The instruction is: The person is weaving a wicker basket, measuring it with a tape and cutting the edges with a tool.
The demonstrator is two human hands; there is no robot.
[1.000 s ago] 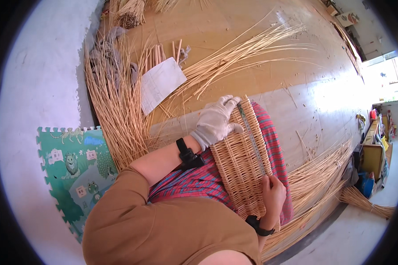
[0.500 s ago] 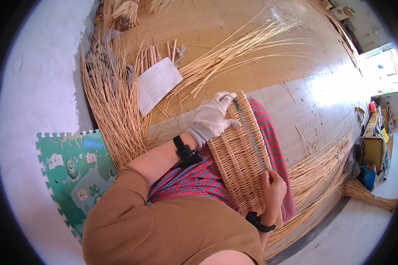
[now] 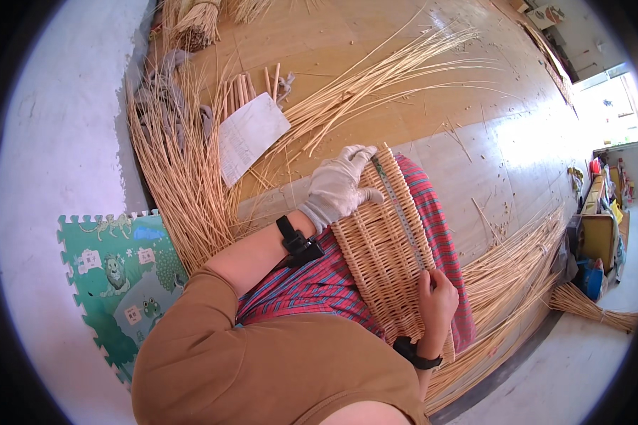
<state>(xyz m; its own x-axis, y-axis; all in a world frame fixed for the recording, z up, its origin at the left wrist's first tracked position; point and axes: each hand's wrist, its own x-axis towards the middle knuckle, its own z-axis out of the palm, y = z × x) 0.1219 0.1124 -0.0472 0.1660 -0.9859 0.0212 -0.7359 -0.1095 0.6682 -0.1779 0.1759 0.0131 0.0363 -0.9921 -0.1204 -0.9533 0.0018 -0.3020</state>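
A flat panel of woven wicker (image 3: 379, 258) lies slanted over the red-and-blue checked cloth (image 3: 432, 212) on my lap. Along its right side stretches a narrow tape measure (image 3: 403, 216), green at its far end. My left hand (image 3: 339, 185), in a pale work glove, grips the panel's far left corner, fingers over the far edge beside the tape's end and thumb on the weave. Bare and closed, my right hand (image 3: 438, 304) pinches the near part of the tape against the panel's right edge. The rest of the tape is hidden under that hand.
Loose wicker rods (image 3: 184, 177) lie on my left, with another bundle (image 3: 376, 78) ahead and more rods (image 3: 510, 269) on my right. A paper sheet (image 3: 254, 134) rests near short sticks (image 3: 239, 92). A green foam mat (image 3: 124, 276) borders the wall.
Both hands and the panel keep almost the same place. The right hand has shifted very slightly up along the tape; the whole view has moved a little.
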